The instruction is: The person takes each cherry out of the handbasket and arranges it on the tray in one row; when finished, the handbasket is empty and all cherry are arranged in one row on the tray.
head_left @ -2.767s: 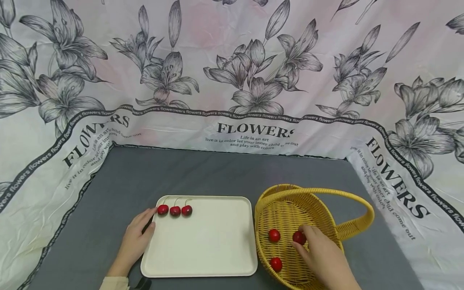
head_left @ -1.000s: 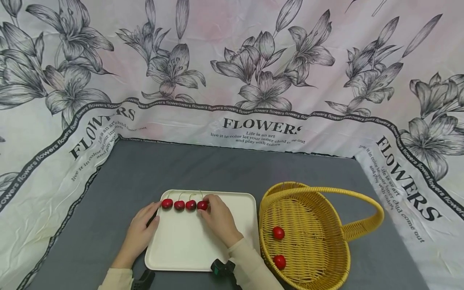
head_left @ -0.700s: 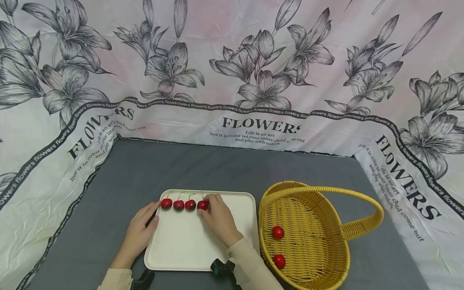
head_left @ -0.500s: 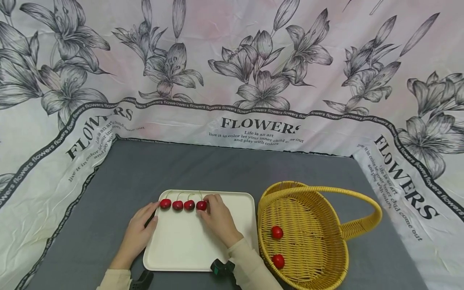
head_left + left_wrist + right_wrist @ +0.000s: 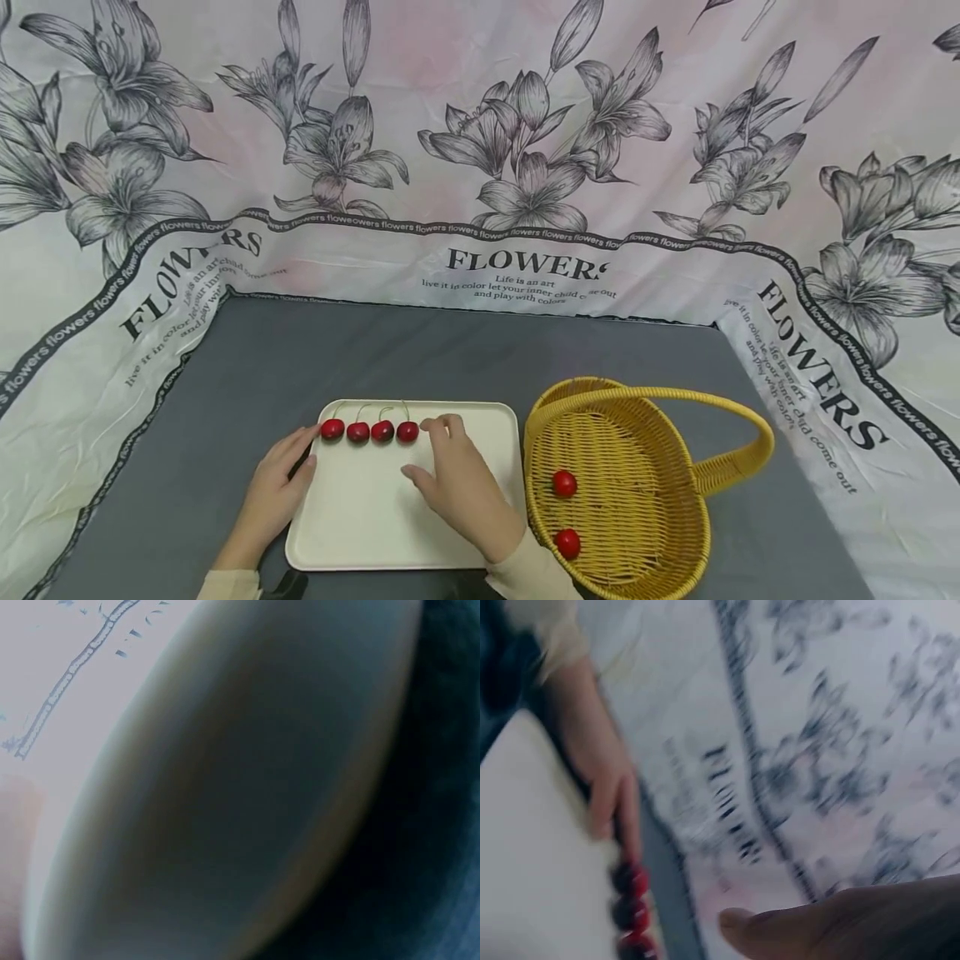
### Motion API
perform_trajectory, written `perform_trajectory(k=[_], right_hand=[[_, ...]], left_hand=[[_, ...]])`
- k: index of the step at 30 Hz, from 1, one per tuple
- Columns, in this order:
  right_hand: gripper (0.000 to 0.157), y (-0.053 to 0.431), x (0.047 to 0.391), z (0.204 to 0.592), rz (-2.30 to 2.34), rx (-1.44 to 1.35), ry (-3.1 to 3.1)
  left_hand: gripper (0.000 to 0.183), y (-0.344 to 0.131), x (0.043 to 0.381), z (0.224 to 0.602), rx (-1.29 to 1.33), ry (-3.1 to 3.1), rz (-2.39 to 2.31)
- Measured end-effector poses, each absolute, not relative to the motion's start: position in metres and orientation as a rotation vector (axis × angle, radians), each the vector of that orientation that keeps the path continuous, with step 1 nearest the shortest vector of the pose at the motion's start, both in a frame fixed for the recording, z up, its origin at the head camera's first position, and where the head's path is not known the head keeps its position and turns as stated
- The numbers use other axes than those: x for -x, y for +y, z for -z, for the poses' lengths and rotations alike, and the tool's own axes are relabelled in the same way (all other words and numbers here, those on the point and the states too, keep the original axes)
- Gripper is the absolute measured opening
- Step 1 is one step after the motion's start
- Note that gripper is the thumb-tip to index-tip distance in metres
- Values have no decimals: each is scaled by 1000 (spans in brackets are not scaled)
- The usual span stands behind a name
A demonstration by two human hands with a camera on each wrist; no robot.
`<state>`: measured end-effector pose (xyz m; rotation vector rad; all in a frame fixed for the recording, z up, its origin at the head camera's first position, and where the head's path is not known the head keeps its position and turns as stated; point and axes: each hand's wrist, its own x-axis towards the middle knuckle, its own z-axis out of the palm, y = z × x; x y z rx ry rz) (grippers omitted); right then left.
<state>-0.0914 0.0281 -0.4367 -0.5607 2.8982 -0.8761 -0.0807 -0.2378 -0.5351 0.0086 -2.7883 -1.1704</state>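
A cream rectangular tray lies on the grey tabletop. Along its back edge several dark red cherries with stems form a row, the rightmost cherry close to my right hand. That hand hovers over the tray, thumb and forefinger apart, with nothing between them. At the tray's left rim rests my left hand, fingertips near the leftmost cherry and thumb at the edge. The right wrist view shows the left hand beside the cherries. The left wrist view is mostly a blurred pale surface.
A yellow woven basket with a tall handle stands against the tray's right side. Inside it lie two cherries, one further back and one nearer. A flower-printed cloth rises behind and beside the table.
My right hand carried a cherry from the basket to the right end of the row. It has since let go and drawn slightly right, fingers spread. The left hand stays at the rim.
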Motion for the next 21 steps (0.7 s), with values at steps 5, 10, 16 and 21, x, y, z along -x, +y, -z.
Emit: perform_trajectory(k=[5,10,16,21], right_hand=[[37,68,60,400,846,556,2764],[32,122,44,390,820,417,2745],[29,177,58,399,606,180,2812],[34,200,73,417,494,164,2856]], left_hand=[[44,-239,81,534,7,-2788,1166],[43,-239,79,532,34,-2757,1161],[44,-238,79,530,23,-2775,1162],[44,-238,80,530,12,-2793,1155]])
